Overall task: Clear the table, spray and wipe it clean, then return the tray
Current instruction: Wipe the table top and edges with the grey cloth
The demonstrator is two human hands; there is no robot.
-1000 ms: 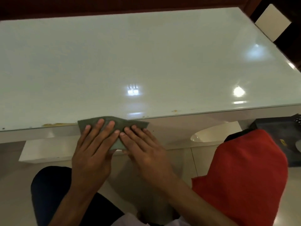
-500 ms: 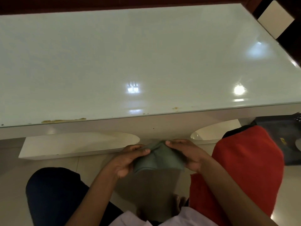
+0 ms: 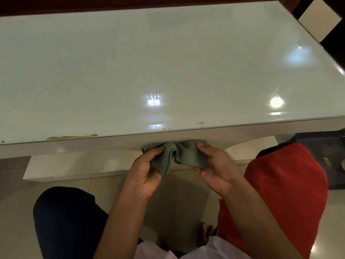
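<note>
Item: grey-green cloth (image 3: pixel 174 156), held off the table (image 3: pixel 130 62) just below and in front of its near edge, bunched in the middle with a fold standing between my two hands; held so, by my judgement, to refold it and turn a fresh face outward for the next pass; left hand (image 3: pixel 147 171), palm up, fingers curled round the cloth's left half, thumb pressed on top; right hand (image 3: pixel 214 169), likewise palm up, fingers curled under the right half, thumb pinching from above; neither hand touches the table. Item: table top, glossy, pale, bearing ceiling-light reflections; nothing stands on it in view, so clearing looks done and wiping is the step in hand. Item: yellowish smear (image 3: pixel 71 137) along the near edge, left of my hands; smaller crumb mark (image 3: pixel 201 122) at the near edge to the right; both unwiped, likely the next targets. Item: red cloth-covered seat (image 3: pixel 285 193) beside my right arm; tray not in view; spray bottle not in view.
</note>
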